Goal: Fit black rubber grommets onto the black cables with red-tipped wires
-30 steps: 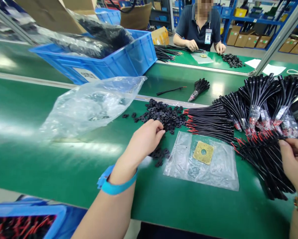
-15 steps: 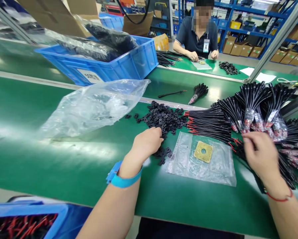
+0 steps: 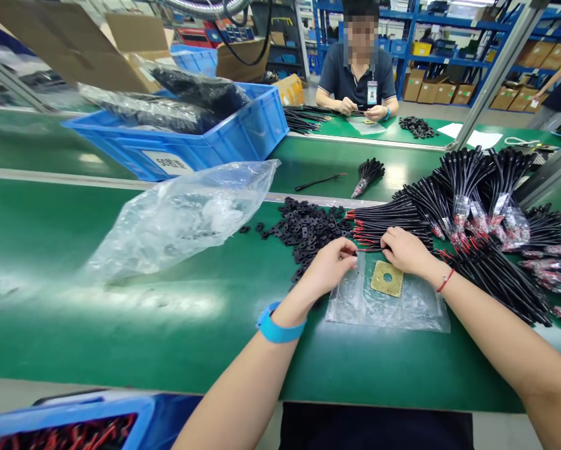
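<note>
My left hand is pinched shut over the top left corner of a clear plastic sheet, right beside a pile of small black flat parts. My right hand meets it fingertip to fingertip, fingers curled, at the red-tipped ends of a stack of black cables. What either hand pinches is too small to make out. A yellow square pad with a round hole lies on the sheet just below my right hand.
Bundles of black cables fan out at the right. A crumpled clear bag lies left, and behind it stands a blue crate. A small bundle sits mid-belt. A co-worker works opposite. A blue bin is at bottom left.
My right hand swept left from the cable heap to the red wire ends. My left hand left the black parts pile and moved right to meet it.
</note>
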Available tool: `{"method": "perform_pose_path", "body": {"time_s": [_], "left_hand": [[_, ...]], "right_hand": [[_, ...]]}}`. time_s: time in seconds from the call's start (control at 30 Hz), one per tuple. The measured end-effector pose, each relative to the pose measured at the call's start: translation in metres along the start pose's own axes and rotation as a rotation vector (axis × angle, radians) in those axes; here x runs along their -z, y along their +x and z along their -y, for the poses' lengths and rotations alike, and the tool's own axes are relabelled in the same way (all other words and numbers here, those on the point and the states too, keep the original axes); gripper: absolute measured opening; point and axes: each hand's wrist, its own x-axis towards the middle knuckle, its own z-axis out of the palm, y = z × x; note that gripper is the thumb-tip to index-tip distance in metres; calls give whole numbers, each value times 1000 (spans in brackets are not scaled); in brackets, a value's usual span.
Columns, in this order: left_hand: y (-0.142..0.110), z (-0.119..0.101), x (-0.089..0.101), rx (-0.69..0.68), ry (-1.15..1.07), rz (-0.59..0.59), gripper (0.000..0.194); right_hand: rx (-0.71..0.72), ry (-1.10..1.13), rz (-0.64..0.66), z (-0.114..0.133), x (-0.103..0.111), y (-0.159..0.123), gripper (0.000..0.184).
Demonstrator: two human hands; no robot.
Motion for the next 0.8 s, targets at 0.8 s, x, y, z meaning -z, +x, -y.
{"method": "perform_pose_path", "body": {"time_s": [0.8], "left_hand": [[-12, -11, -44, 119, -612, 81, 23]], "right_hand": [[-140, -11, 169, 20, 18, -88, 23]]}}
